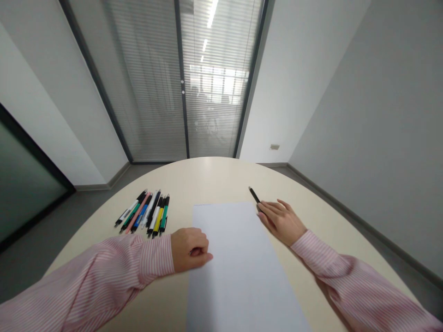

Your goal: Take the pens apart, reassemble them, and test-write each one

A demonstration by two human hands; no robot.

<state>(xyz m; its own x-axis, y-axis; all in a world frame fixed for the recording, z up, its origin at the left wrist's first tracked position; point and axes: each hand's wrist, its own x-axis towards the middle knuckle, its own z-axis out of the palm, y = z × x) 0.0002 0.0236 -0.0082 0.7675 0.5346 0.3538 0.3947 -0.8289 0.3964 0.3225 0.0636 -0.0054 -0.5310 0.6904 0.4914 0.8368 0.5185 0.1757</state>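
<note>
My left hand (191, 249) rests loosely curled over the left edge of a white sheet of paper (235, 267); a small gap shows inside the curl, with nothing visible in it. Beyond the paper's upper right corner lies a black pen (254, 194), slanting up and to the left. My right hand (282, 222) is on the lower part of that pen, with the thumb and fingertips around it and the little finger held apart. The fingers hide the pen's near end. Several pens (143, 214) in green, pink, blue, white, black and yellow lie side by side on the left.
The round cream table (214, 177) carries the paper and pens. Behind it stand a glass partition with blinds (152, 92) and white walls, one with a socket (274, 147) low down. A grey floor surrounds the table.
</note>
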